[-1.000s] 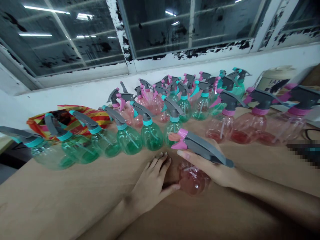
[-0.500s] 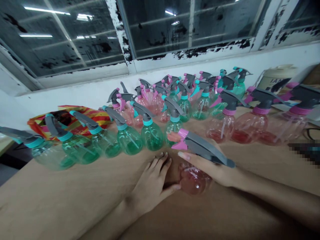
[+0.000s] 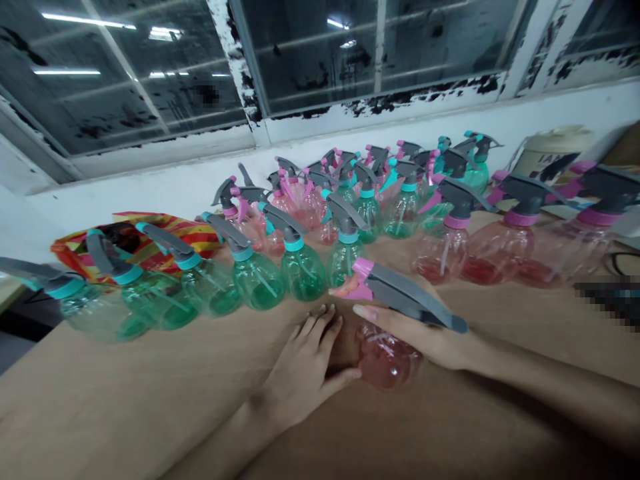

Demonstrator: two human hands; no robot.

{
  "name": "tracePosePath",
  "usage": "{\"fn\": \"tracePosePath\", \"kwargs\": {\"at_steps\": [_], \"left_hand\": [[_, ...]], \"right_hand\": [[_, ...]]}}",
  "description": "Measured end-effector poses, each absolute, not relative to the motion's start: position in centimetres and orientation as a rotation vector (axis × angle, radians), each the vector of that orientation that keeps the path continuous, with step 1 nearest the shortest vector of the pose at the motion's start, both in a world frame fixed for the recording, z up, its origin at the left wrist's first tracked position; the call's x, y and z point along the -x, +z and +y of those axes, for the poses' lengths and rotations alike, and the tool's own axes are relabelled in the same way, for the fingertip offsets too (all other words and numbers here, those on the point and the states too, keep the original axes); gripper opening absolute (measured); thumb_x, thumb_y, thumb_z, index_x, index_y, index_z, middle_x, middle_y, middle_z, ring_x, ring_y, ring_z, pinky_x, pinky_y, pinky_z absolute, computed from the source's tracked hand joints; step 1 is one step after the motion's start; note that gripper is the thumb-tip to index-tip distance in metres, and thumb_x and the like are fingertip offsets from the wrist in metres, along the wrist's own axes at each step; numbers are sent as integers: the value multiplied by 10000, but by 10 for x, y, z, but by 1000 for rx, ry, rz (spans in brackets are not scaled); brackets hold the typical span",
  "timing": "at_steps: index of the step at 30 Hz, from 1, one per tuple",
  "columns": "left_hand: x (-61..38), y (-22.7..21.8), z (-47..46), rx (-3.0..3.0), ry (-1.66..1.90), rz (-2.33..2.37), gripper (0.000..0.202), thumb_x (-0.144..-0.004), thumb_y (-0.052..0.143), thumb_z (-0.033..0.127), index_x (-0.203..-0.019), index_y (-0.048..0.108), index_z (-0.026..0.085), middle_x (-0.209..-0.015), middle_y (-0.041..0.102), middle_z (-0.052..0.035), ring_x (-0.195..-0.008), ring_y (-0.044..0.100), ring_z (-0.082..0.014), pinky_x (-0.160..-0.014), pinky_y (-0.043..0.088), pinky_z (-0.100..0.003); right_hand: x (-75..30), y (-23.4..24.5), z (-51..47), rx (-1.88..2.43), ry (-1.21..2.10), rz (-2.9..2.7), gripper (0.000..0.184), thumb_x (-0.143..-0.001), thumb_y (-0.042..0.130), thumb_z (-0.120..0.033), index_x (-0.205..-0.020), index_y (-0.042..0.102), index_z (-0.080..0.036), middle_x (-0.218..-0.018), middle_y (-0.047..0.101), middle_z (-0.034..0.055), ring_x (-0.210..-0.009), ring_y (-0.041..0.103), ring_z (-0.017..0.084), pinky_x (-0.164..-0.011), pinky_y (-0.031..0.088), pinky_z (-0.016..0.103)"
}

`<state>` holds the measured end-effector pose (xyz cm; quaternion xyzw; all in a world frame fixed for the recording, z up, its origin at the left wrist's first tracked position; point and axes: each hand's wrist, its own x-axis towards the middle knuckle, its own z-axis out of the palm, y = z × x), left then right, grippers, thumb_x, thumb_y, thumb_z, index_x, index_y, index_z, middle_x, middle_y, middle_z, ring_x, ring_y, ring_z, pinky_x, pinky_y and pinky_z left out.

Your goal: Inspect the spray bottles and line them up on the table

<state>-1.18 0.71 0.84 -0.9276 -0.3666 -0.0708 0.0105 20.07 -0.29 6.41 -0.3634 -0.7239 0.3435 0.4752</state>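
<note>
A pink spray bottle (image 3: 386, 360) stands on the brown table (image 3: 125, 393) right in front of me. Its grey and pink trigger head (image 3: 400, 297) points left. My right hand (image 3: 425, 333) is wrapped around the bottle's neck just under the trigger head. My left hand (image 3: 305, 370) lies flat on the table, fingers spread, with the thumb touching the bottle's round body. A row of green spray bottles (image 3: 255, 277) with teal collars stands just beyond my hands.
Pink spray bottles (image 3: 495, 250) line the right side, and several more green and pink ones (image 3: 360, 187) crowd the back by the white wall. A red and yellow striped bag (image 3: 145, 240) lies at the left. A pale bucket (image 3: 550, 157) stands at the far right.
</note>
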Motion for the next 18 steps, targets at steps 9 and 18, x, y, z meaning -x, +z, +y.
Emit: {"fn": "tracePosePath", "kwargs": {"at_steps": [9,18], "left_hand": [[12,10,7,2874,-210,-1125,714,-901,530,628,-1368,452,94,-1410,493,-193,-1293,462,-347,-1039,400,-500],[13,8,7,2896,-247,-1133,700,-921,485,630,-1383,436,106,-1420,479,-195,-1307,443,-351,-1050,378,-522]], "right_hand": [[-196,67,-3,897,739,-1741,147,-891,587,-332,-790,602,-226,-715,611,-36,-656,586,118,-602,485,244],[-197,65,-5,902,822,-1691,246,-851,623,-343,-1086,653,-273,-906,715,12,-804,679,187,-762,554,336]]}}
